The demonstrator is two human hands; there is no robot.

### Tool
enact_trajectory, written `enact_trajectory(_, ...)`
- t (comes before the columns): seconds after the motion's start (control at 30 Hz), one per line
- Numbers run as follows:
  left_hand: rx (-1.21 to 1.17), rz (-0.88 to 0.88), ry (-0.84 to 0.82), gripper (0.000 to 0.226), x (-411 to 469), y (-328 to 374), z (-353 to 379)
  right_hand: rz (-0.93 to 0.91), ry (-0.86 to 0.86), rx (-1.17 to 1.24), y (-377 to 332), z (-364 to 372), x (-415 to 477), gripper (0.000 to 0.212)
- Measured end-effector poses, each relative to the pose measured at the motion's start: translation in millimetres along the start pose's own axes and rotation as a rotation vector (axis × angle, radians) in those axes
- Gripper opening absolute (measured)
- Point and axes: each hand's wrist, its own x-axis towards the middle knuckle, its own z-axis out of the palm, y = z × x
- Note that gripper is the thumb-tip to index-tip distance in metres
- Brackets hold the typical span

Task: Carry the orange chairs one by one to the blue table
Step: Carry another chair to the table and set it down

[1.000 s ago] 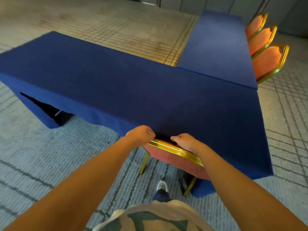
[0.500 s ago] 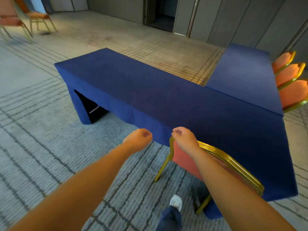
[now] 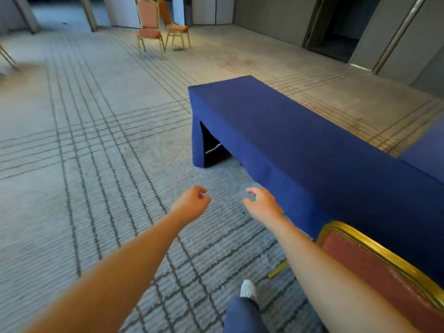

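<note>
While both arms stretch forward over the carpet [image 3: 72, 145], the left hand [image 3: 192, 203] and the right hand [image 3: 263, 204] hang side by side a little apart, fingers loosely curled, and neither holds anything. Just right of the right forearm, one orange chair [image 3: 374, 267] with a gold frame stands with its backrest toward the camera, tucked against the near long side of the blue table [image 3: 288, 140]. One gold chair leg [image 3: 277, 269] shows beneath the forearm. Below the hands, a white shoe [image 3: 248, 289] and a blue trouser leg [image 3: 242, 316] step onto the lined carpet. Well apart, across the room near the far wall, two more orange chairs [image 3: 149, 25] stand close together. A dark doorway [image 3: 336, 27] opens beyond the table.
</note>
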Motion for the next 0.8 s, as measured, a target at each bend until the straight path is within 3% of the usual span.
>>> enact_trajectory(0.37, -0.181, -0.258, 0.204, 0.042, 89, -29, -46, -0.131, -0.329, -0.031, -72, 15, 153, 0.055)
enact_trajectory(0.8, -0.169, -0.35, 0.257, 0.045, 237, -7, -88, -0.239, -0.396, -0.032, -108, 10, 335, 0.056)
